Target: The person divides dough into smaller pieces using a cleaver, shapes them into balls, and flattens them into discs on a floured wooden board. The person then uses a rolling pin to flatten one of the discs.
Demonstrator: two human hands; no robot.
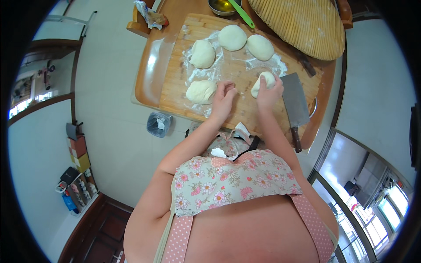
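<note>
My right hand grips a small folded piece of dough, thumb on top and fingers around its right side. My left hand is over the wooden cutting board, fingers loosely curled and nothing visible in them. Against its left side lies an oval dough piece; whether they touch is unclear. Farther back rest three flattened dough rounds, one at left, one in the middle and one at right. White flour is smeared around them.
A cleaver lies along the board's right side, handle towards me. Behind stand a metal bowl of yellow liquid with a green-handled utensil and a round slatted tray. A dark wooden handle shows below the tray. A lined bin stands on the floor.
</note>
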